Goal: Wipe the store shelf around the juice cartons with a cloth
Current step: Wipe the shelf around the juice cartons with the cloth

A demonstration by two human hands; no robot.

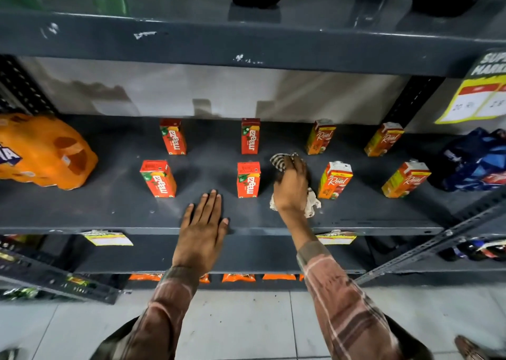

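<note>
Now, head view: a dark grey shelf seen from above, with juice cartons standing on it in two rows.
Right hand: palm down, fingers curled over a bunched cloth, pressing it to the shelf surface.
Cloth: striped and crumpled, showing past the fingertips at the back and beside the wrist at the front; it lies between the front middle red carton and the front orange carton, near both; whether it touches either cannot be told.
Left hand: open and flat, fingers spread, resting on the front part of the shelf with nothing in it, just in front of the gap between the two front red cartons.
Cartons: four red ones on the left half, four orange ones on the right half, all upright and set apart from one another.
Shelf ends: an orange wrapped pack at the far left, a blue wrapped pack at the far right.
Sleeves: checked, reaching to both wrists.
Front edge: two price labels hang below it.
</note>
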